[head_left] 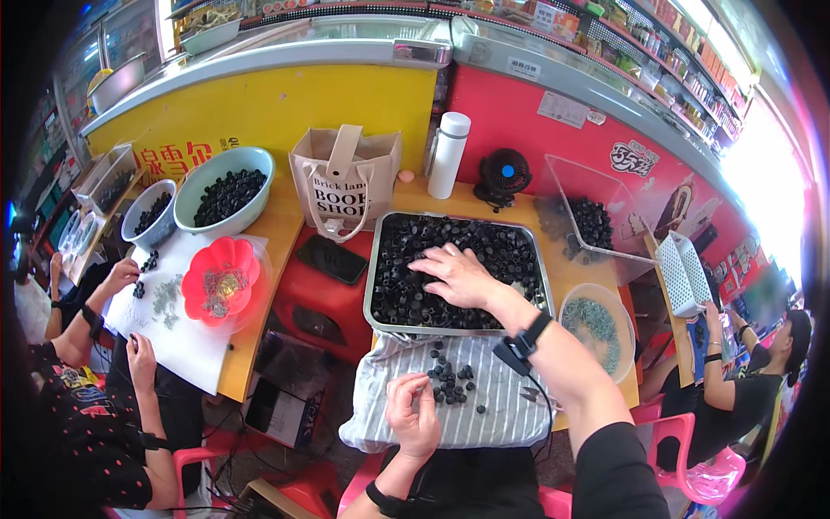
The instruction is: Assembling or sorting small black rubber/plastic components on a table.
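Tabletop [418, 199] carries a metal tray [441, 329] filled with small black pieces [510, 251]. Striped cloth [380, 389] at the tray's near edge. Right hand [454, 277] over the tray, fingers extended, loosely spread, touching the pieces. Left hand [413, 415] above the cloth, fingers curled; can't tell if gripping anything. Smallest group: loose black pieces [450, 385] scattered on the cloth, beside the left hand.

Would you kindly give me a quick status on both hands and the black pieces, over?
Right hand on black pieces in metal tray. Left hand curled beside loose pile on striped cloth, grip unclear. Tray's near rim stands between hands.
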The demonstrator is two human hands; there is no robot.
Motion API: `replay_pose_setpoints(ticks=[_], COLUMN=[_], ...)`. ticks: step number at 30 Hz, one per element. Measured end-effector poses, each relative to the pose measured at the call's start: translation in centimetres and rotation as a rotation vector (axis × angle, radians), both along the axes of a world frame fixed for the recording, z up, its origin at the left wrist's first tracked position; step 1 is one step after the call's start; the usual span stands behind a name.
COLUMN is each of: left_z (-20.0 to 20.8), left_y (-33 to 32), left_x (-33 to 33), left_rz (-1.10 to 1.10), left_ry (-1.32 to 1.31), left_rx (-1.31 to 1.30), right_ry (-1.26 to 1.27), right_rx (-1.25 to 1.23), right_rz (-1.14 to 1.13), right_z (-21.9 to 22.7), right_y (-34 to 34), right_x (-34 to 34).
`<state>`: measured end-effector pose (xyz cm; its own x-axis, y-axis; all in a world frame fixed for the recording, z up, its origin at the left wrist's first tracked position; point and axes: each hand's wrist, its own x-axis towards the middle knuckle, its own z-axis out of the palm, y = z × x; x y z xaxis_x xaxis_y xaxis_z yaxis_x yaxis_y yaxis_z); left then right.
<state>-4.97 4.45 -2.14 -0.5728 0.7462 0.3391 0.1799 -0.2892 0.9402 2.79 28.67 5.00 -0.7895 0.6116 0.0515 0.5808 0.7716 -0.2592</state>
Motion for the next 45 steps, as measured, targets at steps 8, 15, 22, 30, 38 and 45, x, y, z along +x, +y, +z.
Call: replay_pose_setpoints(ticks=[8,15,22,30,38,45], left_z=[0.6,-0.3,0.3,-0.6,-0.9,-0.8], left_y=[0.2,-0.2,-0.4,0.1,0.2,0.1], left_x=[-0.2,0.0,0.0,-0.1,0.2,0.0], left_rz=[0.007,0.007,-0.006,0.019,0.023,0.071], left_ry=[0.021,-0.012,-0.047,-0.014,0.005,0.063], left_rx=[0.023,0.013,-0.018,0.019,-0.010,-0.041], right_ry=[0.436,0.169,0.291,0.344,0.494,0.420], right_rx=[-0.035,0.211,0.124,0.034,0.258,0.254], right_rz=[-0.157,-0.072,-0.028,-0.297,-0.286,-0.029], right_z=[-1.2,-2.2,-2.4,-3.1,-3.2,-2.3], right_y=[-3.4,-8.7,-8.0,-6.8,-6.1,-13.0], right_x=[6.0,2.6,2.4,1.3,2.3,4.2])
